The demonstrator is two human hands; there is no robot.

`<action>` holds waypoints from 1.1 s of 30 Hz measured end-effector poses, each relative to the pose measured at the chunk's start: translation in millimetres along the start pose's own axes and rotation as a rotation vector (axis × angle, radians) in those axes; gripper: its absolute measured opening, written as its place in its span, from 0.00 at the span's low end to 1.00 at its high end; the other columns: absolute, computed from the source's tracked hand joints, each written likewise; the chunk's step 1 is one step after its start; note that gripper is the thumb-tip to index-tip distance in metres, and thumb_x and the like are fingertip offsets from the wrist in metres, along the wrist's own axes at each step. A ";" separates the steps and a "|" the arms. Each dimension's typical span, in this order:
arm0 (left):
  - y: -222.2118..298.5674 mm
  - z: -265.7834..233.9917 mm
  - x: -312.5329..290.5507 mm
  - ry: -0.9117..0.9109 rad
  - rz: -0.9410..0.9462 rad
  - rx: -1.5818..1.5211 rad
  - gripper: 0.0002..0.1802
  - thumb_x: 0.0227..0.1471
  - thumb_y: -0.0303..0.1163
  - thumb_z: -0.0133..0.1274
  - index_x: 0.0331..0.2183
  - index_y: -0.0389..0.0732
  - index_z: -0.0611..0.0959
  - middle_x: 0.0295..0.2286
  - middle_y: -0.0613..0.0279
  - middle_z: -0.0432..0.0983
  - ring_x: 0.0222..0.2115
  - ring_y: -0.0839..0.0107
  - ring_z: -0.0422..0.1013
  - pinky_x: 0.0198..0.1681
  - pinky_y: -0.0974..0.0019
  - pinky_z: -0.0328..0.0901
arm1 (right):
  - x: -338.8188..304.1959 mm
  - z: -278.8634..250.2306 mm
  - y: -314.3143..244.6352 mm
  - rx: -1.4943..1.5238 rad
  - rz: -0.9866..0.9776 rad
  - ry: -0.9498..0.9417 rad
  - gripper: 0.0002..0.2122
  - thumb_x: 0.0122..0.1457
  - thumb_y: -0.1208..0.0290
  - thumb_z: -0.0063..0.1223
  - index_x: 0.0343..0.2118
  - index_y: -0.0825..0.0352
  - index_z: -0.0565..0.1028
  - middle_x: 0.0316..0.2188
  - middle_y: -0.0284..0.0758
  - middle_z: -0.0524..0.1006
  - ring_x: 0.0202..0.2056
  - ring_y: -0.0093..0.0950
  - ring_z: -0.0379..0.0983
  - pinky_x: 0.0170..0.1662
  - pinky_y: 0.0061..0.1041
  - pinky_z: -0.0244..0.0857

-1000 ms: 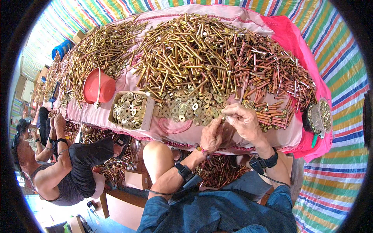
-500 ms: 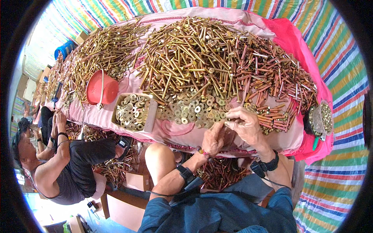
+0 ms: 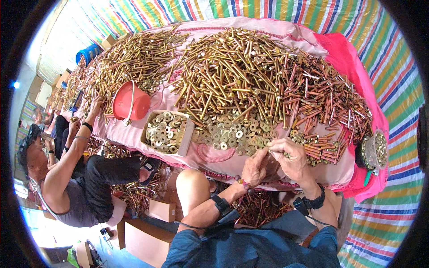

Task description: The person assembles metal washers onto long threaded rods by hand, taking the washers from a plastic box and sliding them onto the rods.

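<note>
My left hand (image 3: 254,169) and my right hand (image 3: 288,155) meet over the near edge of the pink-covered table. The left one is closed, its fingers curled toward the right fingertips; what lies inside is hidden. Thumb and fingers of the right hand are pinched together beside it, on something too small to make out. Small yellowish metal bits show under its curled fingers. Just beyond the hands lie loose flat washers (image 3: 243,133). Short reddish bolts (image 3: 324,148) and small nuts (image 3: 298,136) are spread beside the right hand.
A large heap of long bolts (image 3: 223,76) covers the table's middle. Left of the washers stand a cardboard box of washers (image 3: 190,138) and a red bucket (image 3: 136,103). A clear tub of nuts (image 3: 377,149) sits far right. Another person's arm (image 3: 73,145) reaches in at left.
The view has shifted, so the table appears lower and further right. My right fingers have curled in more, beside my left. The other person's one hand has moved out to the bolts.
</note>
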State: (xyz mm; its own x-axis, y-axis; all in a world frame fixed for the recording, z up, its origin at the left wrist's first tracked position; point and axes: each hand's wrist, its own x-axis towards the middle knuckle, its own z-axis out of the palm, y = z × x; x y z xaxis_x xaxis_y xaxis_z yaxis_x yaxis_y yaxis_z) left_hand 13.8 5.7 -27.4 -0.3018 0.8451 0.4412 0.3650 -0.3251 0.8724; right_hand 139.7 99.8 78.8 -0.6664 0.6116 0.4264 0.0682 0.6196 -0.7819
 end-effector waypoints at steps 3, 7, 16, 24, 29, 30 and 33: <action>1.8 -0.3 2.8 0.015 0.007 0.008 0.23 0.53 0.18 0.47 0.52 0.37 0.74 0.38 0.39 0.76 0.37 0.39 0.74 0.38 0.55 0.70 | 0.9 2.9 0.7 -0.015 -0.042 0.015 0.05 0.52 0.83 0.60 0.32 0.71 0.79 0.36 0.38 0.82 0.36 0.27 0.79 0.37 0.24 0.71; -1.5 -2.6 -0.6 -0.017 -0.046 0.007 0.24 0.51 0.18 0.47 0.52 0.38 0.72 0.36 0.41 0.74 0.39 0.40 0.73 0.41 0.53 0.69 | 1.7 7.2 2.2 0.015 0.023 0.036 0.05 0.51 0.82 0.63 0.30 0.70 0.77 0.34 0.37 0.81 0.28 0.23 0.75 0.29 0.21 0.67; 5.2 -5.2 1.2 -0.088 -0.085 -0.039 0.28 0.48 0.18 0.47 0.53 0.41 0.71 0.37 0.40 0.74 0.39 0.37 0.72 0.40 0.51 0.68 | -5.6 11.6 2.6 0.023 0.144 0.117 0.08 0.50 0.79 0.65 0.30 0.71 0.76 0.29 0.37 0.78 0.30 0.25 0.74 0.35 0.24 0.69; -8.9 5.4 -5.4 -0.029 -0.064 -0.038 0.29 0.47 0.17 0.48 0.54 0.41 0.71 0.34 0.42 0.74 0.37 0.40 0.73 0.38 0.54 0.69 | -5.3 10.3 -2.5 -0.010 0.177 0.094 0.07 0.51 0.79 0.63 0.31 0.72 0.75 0.31 0.39 0.79 0.34 0.28 0.76 0.40 0.25 0.69; -7.8 5.4 -3.4 -0.081 -0.071 -0.012 0.35 0.45 0.16 0.46 0.57 0.40 0.68 0.39 0.42 0.74 0.40 0.39 0.73 0.42 0.49 0.69 | -7.4 7.6 -6.7 -0.005 0.135 0.075 0.04 0.54 0.81 0.59 0.31 0.71 0.74 0.35 0.40 0.80 0.36 0.29 0.77 0.42 0.28 0.70; -10.9 7.8 -3.5 -0.071 -0.056 -0.031 0.35 0.44 0.16 0.45 0.58 0.41 0.67 0.39 0.42 0.73 0.40 0.38 0.73 0.41 0.49 0.69 | -8.3 7.1 -5.0 0.034 0.169 0.054 0.03 0.54 0.82 0.57 0.31 0.71 0.74 0.35 0.41 0.81 0.38 0.32 0.78 0.43 0.29 0.70; -9.7 4.7 -2.6 -0.055 -0.008 -0.034 0.36 0.44 0.16 0.46 0.58 0.41 0.67 0.38 0.42 0.73 0.38 0.38 0.73 0.40 0.48 0.68 | -4.5 6.5 -8.2 -0.086 0.039 0.038 0.03 0.54 0.83 0.56 0.31 0.71 0.74 0.35 0.42 0.80 0.38 0.35 0.79 0.43 0.31 0.70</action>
State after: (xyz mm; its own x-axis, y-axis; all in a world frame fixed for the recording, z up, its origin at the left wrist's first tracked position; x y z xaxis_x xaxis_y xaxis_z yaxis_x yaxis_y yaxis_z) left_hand 15.2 8.7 -38.0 -0.2557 0.8693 0.4231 0.3326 -0.3318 0.8827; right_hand 137.3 88.7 80.3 -0.6334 0.6534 0.4146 0.1579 0.6337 -0.7573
